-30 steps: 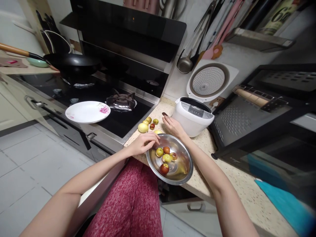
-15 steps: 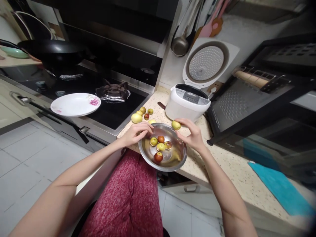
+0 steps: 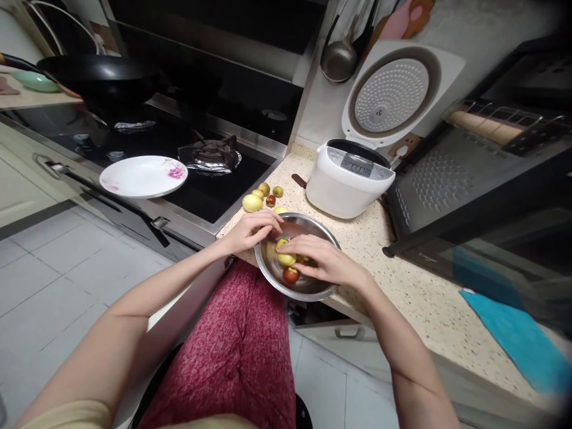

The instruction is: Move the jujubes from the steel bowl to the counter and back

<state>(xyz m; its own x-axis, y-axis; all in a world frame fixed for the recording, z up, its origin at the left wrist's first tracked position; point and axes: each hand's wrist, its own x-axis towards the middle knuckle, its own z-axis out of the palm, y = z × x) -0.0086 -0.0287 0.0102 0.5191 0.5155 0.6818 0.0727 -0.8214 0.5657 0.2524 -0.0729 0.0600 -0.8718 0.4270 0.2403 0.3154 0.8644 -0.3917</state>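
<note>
A metal bowl (image 3: 313,293) sits at the counter's front edge, above my knees, with several green, yellow and red jujubes (image 3: 291,275) in it. My left hand (image 3: 254,231) grips the bowl's left rim, fingers bent over the edge. Inside the bowl, my right hand (image 3: 324,259) reaches in from the right. Its fingers and thumb close around a yellow-green jujube (image 3: 286,260); the palm hides some of the other fruit. Just behind the bowl, more jujubes (image 3: 252,203) lie on the counter, one of them small and red.
A white rice cooker (image 3: 348,185) with its lid raised stands behind the bowl. To the left, a flowered plate (image 3: 143,177) rests at the hob's edge, near a wok (image 3: 98,77). A dark oven (image 3: 491,226) and a blue cloth (image 3: 513,339) are at the right.
My right hand has moved down and left from above the rim, carrying a yellow-green jujube into the bowl. My left hand stays at the rim. The view has shifted slightly.
</note>
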